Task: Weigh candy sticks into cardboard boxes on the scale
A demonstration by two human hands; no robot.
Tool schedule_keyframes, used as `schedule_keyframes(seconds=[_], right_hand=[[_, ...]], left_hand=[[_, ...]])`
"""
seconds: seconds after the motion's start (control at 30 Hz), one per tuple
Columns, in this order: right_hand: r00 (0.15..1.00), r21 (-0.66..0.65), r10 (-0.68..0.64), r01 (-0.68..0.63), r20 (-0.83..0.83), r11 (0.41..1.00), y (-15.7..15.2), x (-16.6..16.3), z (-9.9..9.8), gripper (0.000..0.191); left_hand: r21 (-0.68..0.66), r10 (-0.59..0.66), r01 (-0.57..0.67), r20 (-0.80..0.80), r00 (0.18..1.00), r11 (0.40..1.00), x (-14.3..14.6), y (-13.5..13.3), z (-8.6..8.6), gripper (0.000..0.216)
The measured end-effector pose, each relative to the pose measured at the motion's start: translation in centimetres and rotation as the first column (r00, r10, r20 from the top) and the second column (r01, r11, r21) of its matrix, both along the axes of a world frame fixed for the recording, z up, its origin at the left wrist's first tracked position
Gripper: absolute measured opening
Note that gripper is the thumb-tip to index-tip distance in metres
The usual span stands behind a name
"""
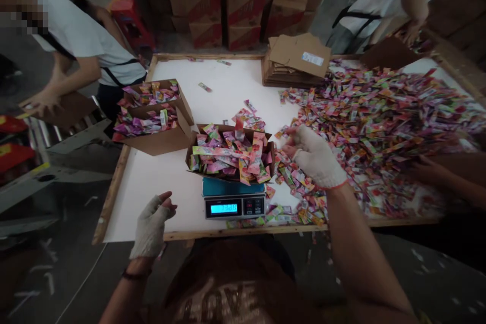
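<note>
The bench (235,73) carries a packet heap (379,111) by the right hand (316,157), presumably for easy reach. Between both hands, a filled carton (214,176), open top upward, long axis running left-right, sits on a scale (234,200), apparently so its weight shows. The left hand (150,223) is relaxed, empty; the right curls loosely, contents unclear.

Off-white knitted fabric glove (147,239) on left hand (154,217), fingertips bare. Matching off-white knitted glove (324,169) on right hand (309,152); thin orange-red edging (336,186) at cuff. Narrow dark band (135,275) round left wrist. Both forearms bare. Dark brown fabric top (224,271), large pale capital lettering (218,308) across it, apparently "LOVE"; smaller print blurred.
</note>
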State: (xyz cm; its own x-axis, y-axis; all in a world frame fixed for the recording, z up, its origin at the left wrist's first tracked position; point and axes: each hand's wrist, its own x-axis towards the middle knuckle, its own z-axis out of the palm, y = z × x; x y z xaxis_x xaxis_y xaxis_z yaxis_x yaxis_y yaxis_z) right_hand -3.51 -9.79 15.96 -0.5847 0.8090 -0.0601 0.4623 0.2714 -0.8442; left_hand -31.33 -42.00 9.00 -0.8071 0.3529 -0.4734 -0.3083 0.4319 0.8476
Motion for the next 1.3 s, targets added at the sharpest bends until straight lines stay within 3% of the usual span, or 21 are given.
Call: schedule_keyframes(seconds=[0.07,0.13,0.2,0.27,0.37,0.47,0.57,0.63,0.73,0.8,0.87,0.97,1.03,1.1,1.2,1.27,1.3], right_hand=[[0.951,0.031,-0.109,0.105,0.289,0.994,-0.6,3.0,-5.5,0.03],[0.734,-0.074,-0.017,0.092,0.679,0.993,-3.1,5.0,-11.1,0.041],[0.647,-0.163,0.07,0.085,0.759,0.983,-7.0,6.0,-15.9,0.057],[0.628,-0.227,0.138,0.063,0.765,0.972,-10.7,6.3,-19.1,0.066],[0.632,-0.282,0.197,0.035,0.75,0.959,-13.2,6.6,-20.9,0.044],[0.641,-0.297,0.194,0.056,0.743,0.953,-11.3,7.8,-20.2,0.018],[0.651,-0.268,0.138,0.104,0.746,0.958,-7.2,9.9,-17.1,0.013],[0.672,-0.212,0.075,0.125,0.737,0.969,-4.8,10.9,-13.2,0.018],[0.836,-0.079,-0.035,0.094,0.548,0.992,-2.9,9.8,-5.2,0.023],[0.957,-0.052,-0.019,0.035,0.288,0.998,-3.0,6.8,0.5,0.03],[0.987,0.0,0.067,-0.068,0.143,0.998,-3.8,2.5,5.3,0.038],[0.979,0.133,0.18,-0.191,0.091,0.973,-4.7,-3.7,9.1,0.025],[0.983,0.175,0.178,-0.182,0.039,0.968,-4.1,-5.8,8.7,0.019],[0.994,0.175,0.11,-0.106,-0.016,0.979,-2.3,-5.8,6.0,0.03],[0.99,0.129,-0.086,0.072,0.108,0.989,1.2,-2.3,-1.1,0.023],[0.902,0.09,-0.19,0.167,0.387,0.982,2.6,0.8,-6.6,0.012],[0.882,0.069,-0.185,0.172,0.434,0.983,2.7,2.2,-9.2,0.01]], left_hand=[[-0.026,0.018,-0.017,0.01,1.0,1.0,0.1,-0.5,-0.2,0.072],[-0.042,0.028,-0.028,0.018,0.999,0.999,0.2,-0.7,-0.2,0.072],[-0.044,0.022,-0.021,0.018,1.0,0.999,0.4,-0.3,-0.1,0.071],[-0.04,0.007,-0.007,0.007,1.0,0.999,0.5,0.3,0.2,0.071],[-0.031,-0.026,0.025,-0.015,1.0,0.999,0.6,1.5,0.8,0.07],[-0.026,-0.062,0.061,-0.024,0.998,0.998,0.8,2.2,1.2,0.069],[-0.022,-0.062,0.062,-0.021,0.998,0.998,0.8,2.4,1.2,0.07],[-0.02,-0.056,0.055,-0.021,0.998,0.998,0.8,2.2,0.9,0.07],[-0.015,-0.068,0.068,-0.013,0.998,0.998,0.9,2.1,0.5,0.072],[-0.008,-0.068,0.068,-0.002,0.998,0.998,1.0,2.2,0.3,0.074],[0.002,-0.064,0.064,0.014,0.998,0.998,1.0,2.5,0.3,0.075],[0.016,-0.085,0.084,0.017,0.996,0.996,1.0,2.6,0.4,0.075],[0.014,-0.1,0.1,0.001,0.995,0.995,0.8,2.2,0.4,0.073],[-0.013,-0.086,0.086,-0.008,0.996,0.996,0.4,1.4,0.4,0.072],[-0.087,-0.021,0.021,0.008,1.0,0.996,-0.2,-0.3,0.3,0.073],[-0.125,0.025,-0.023,0.019,0.999,0.992,-0.2,-1.3,0.4,0.073],[-0.136,0.039,-0.036,0.02,0.999,0.99,-0.1,-1.6,0.5,0.073]])
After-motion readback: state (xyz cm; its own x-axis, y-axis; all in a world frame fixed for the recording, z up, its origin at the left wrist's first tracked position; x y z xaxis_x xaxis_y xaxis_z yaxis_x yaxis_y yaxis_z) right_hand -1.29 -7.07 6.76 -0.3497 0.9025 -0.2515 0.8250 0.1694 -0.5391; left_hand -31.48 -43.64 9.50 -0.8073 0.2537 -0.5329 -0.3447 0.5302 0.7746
